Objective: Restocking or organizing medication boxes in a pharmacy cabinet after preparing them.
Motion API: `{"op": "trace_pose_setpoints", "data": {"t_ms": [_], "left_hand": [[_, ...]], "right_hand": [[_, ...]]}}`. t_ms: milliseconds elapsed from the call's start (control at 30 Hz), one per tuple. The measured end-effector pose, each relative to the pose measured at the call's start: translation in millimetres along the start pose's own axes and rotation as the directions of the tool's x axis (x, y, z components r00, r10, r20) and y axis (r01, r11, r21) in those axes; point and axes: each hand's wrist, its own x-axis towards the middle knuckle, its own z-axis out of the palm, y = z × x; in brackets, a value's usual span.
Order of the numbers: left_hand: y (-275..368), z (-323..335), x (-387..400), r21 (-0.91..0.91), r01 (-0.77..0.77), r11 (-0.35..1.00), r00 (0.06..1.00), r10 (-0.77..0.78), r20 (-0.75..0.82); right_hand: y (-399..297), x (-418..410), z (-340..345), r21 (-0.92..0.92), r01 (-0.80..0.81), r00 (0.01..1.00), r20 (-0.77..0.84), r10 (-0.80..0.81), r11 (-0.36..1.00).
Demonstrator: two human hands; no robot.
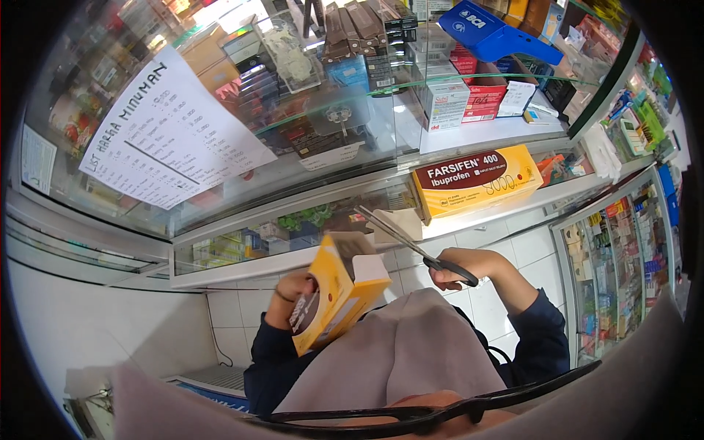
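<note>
My left hand [296,285] grips the side of a yellow and maroon cardboard medicine carton [340,294], held tilted in front of my body. Its top end is open, with a white inner flap standing out; what lies inside cannot be seen. In my right hand [465,265] is a pair of scissors [404,237] with black handles. Their blades point up and left, over a beige cardboard piece [400,224] by the counter ledge. A similar yellow medicine carton [478,181] lies on the ledge beyond, bearing print and handwritten figures.
A glass display case [335,124] with small boxes stands ahead, a handwritten paper list [176,132] on its left pane. Inside it at right are red and white cartons [484,99] and a blue plastic holder [495,36]. Another glass cabinet [616,264] stands at right.
</note>
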Motion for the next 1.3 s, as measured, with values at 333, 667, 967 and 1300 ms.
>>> {"op": "trace_pose_setpoints", "data": {"t_ms": [333, 667, 967, 1300], "left_hand": [[80.5, 103.2, -50.9, 0.935, 0.336, 0.109, 0.402, 0.881, -0.247], [62.8, 111.8, -56.1, 0.922, 0.369, 0.118, 0.278, 0.933, -0.230], [60.7, 114.7, -58.2, 0.901, 0.414, 0.129, 0.225, 0.945, -0.239], [69.9, 110.8, -65.8, 0.878, 0.479, 0.002, 0.246, 0.960, -0.136]], "right_hand": [[-35.3, 0.8, 35.1, -0.424, 0.043, 0.973, -0.189, -0.135, 0.905], [-59.2, 4.0, 64.6, -0.573, -0.335, 0.845, -0.534, -0.030, 0.748], [-63.8, -0.2, 66.0, -0.637, -0.425, 0.776, -0.623, -0.103, 0.643], [-66.9, -3.2, 64.7, -0.636, -0.440, 0.821, -0.571, -0.003, 0.634]]}}
